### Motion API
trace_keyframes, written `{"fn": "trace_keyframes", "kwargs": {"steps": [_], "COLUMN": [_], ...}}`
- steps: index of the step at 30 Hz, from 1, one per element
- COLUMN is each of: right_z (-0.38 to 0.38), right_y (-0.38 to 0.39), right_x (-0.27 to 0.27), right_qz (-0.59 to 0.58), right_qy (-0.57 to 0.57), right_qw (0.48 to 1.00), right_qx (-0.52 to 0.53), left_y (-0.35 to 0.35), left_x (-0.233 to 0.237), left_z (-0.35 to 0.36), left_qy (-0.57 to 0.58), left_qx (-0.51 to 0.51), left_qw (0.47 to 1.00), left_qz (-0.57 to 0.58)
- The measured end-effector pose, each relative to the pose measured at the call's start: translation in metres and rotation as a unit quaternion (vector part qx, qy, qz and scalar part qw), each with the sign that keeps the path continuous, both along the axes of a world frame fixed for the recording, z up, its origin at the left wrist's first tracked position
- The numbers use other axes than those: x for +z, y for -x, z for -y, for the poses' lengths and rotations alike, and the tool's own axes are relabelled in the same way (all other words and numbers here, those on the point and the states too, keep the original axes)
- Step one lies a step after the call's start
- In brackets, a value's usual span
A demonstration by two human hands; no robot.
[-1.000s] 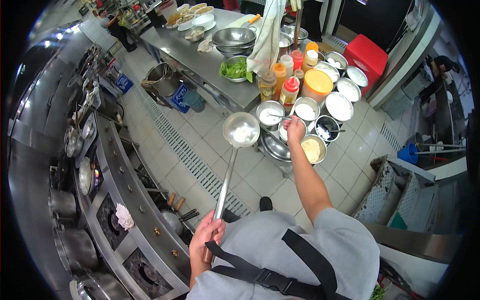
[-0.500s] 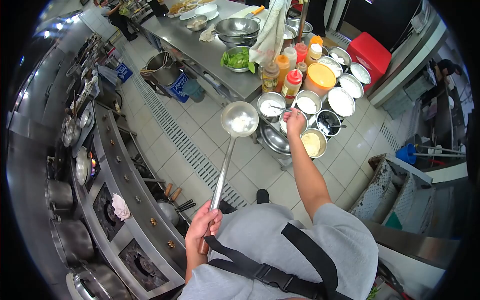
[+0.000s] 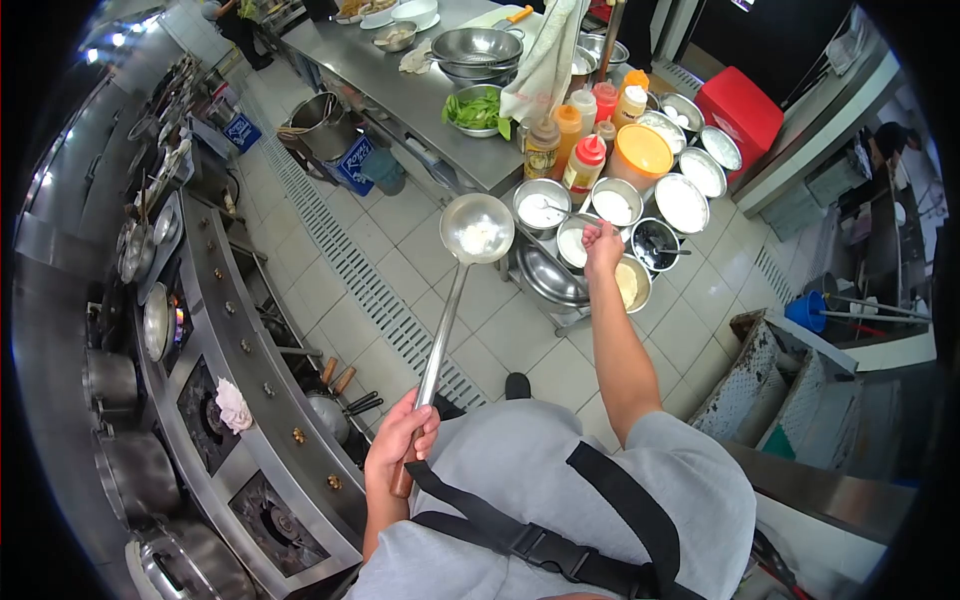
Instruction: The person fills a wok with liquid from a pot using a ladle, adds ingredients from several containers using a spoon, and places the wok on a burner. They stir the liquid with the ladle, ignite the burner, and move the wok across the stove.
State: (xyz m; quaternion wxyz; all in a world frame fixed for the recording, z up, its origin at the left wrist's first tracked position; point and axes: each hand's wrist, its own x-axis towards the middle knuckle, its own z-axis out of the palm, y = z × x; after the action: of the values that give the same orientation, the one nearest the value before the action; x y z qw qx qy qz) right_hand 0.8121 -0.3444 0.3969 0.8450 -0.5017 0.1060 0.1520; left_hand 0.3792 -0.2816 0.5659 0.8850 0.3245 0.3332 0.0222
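Head view, right hand (image 3: 603, 247) above bowls (image 3: 521, 205), squeeze bottles (image 3: 583, 168) behind, towel (image 3: 545, 78) hanging

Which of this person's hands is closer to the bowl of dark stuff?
The right. The right hand is close beside the bowl of dark stuff, holding a thin utensil. The left hand is farther off, near the body, gripping the ladle.

Between the stove (image 3: 283, 412) at left and the raised ladle (image 3: 478, 228), open space over the tiled floor (image 3: 415, 262) gives a hand room, while upright bottles (image 3: 583, 170) and a tub (image 3: 642, 150) block the way beyond the bowls (image 3: 560, 190) near the right hand (image 3: 603, 247).
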Motion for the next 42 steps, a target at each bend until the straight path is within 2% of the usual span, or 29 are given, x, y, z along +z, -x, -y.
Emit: {"fn": "trace_keyframes", "kwargs": {"steps": [7, 12, 14, 15, 16, 19, 20, 23, 25, 27, 29, 30, 31, 32, 33, 34, 36, 37, 38, 40, 41, 42], "right_z": [0.003, 0.007, -0.002, -0.005, -0.006, -0.012, -0.012, -0.018, -0.015, -0.015, -0.03, -0.043, -0.058, -0.075, -0.096, -0.116, -0.17, -0.195, -0.226, -0.278, -0.304, -0.33], "right_y": [0.01, 0.045, 0.046, 0.046, 0.045, 0.047, 0.049, 0.051, 0.066, 0.087, 0.113, 0.126, 0.136, 0.146, 0.156, 0.169, 0.201, 0.211, 0.224, 0.263, 0.278, 0.292], "right_x": [0.014, 0.058, 0.063, 0.06, 0.058, 0.052, 0.047, 0.027, 0.05, 0.066, 0.088, 0.085, 0.078, 0.075, 0.073, 0.072, 0.078, 0.074, 0.087, 0.126, 0.136, 0.147], "right_qz": [-0.013, -0.002, 0.141, 0.258, 0.257, 0.377, 0.377, 0.517, 0.44, 0.508, 0.495, 0.456, 0.375, 0.357, 0.31, 0.254, 0.268, 0.239, 0.245, 0.131, 0.147, 0.147], "right_qy": [-0.037, -0.059, -0.022, 0.106, 0.108, 0.309, 0.31, 0.381, 0.452, 0.463, 0.459, 0.397, 0.367, 0.344, 0.297, 0.251, 0.226, 0.18, 0.176, 0.084, 0.048, 0.047], "right_qw": [0.999, 0.996, 0.984, 0.957, 0.957, 0.869, 0.868, 0.754, 0.718, 0.679, 0.713, 0.779, 0.825, 0.831, 0.836, 0.826, 0.792, 0.781, 0.759, 0.729, 0.687, 0.672], "right_qx": [0.011, 0.065, 0.106, 0.079, 0.08, 0.083, 0.09, 0.139, 0.295, 0.257, 0.191, 0.165, 0.208, 0.252, 0.342, 0.435, 0.499, 0.548, 0.577, 0.667, 0.71, 0.724], "left_y": [-0.008, -0.009, -0.014, -0.014, -0.015, -0.018, -0.016, -0.008, 0.0, 0.003, 0.006, 0.007, 0.008, 0.009, 0.007, 0.008, 0.017, 0.023, 0.03, 0.046, 0.054, 0.061], "left_x": [-0.007, -0.013, -0.015, -0.016, -0.017, -0.013, -0.012, -0.012, -0.012, -0.009, -0.005, -0.009, -0.015, -0.018, -0.016, -0.016, -0.004, 0.006, 0.016, 0.032, 0.041, 0.048], "left_z": [-0.015, -0.013, -0.017, -0.017, -0.018, -0.021, -0.022, -0.036, -0.054, -0.08, -0.107, -0.122, -0.139, -0.157, -0.174, -0.193, -0.238, -0.262, -0.285, -0.321, -0.341, -0.361], "left_qy": [-0.013, 0.01, 0.004, 0.006, 0.011, 0.025, 0.033, 0.036, 0.038, 0.032, 0.03, 0.027, 0.018, 0.007, -0.028, -0.028, -0.043, -0.054, -0.084, -0.115, -0.123, -0.124], "left_qx": [-0.016, -0.024, -0.022, -0.022, -0.023, -0.018, -0.017, -0.005, 0.013, 0.039, 0.057, 0.078, 0.091, 0.104, 0.12, 0.133, 0.169, 0.186, 0.204, 0.249, 0.274, 0.293], "left_qw": [1.0, 1.0, 1.0, 1.0, 1.0, 0.999, 0.999, 0.999, 0.998, 0.997, 0.997, 0.995, 0.993, 0.99, 0.989, 0.986, 0.978, 0.972, 0.964, 0.946, 0.935, 0.93], "left_qz": [0.002, 0.004, 0.004, 0.003, 0.009, 0.015, 0.015, 0.032, 0.042, 0.059, 0.052, 0.06, 0.077, 0.094, 0.077, 0.094, 0.118, 0.13, 0.148, 0.175, 0.188, 0.185]}}
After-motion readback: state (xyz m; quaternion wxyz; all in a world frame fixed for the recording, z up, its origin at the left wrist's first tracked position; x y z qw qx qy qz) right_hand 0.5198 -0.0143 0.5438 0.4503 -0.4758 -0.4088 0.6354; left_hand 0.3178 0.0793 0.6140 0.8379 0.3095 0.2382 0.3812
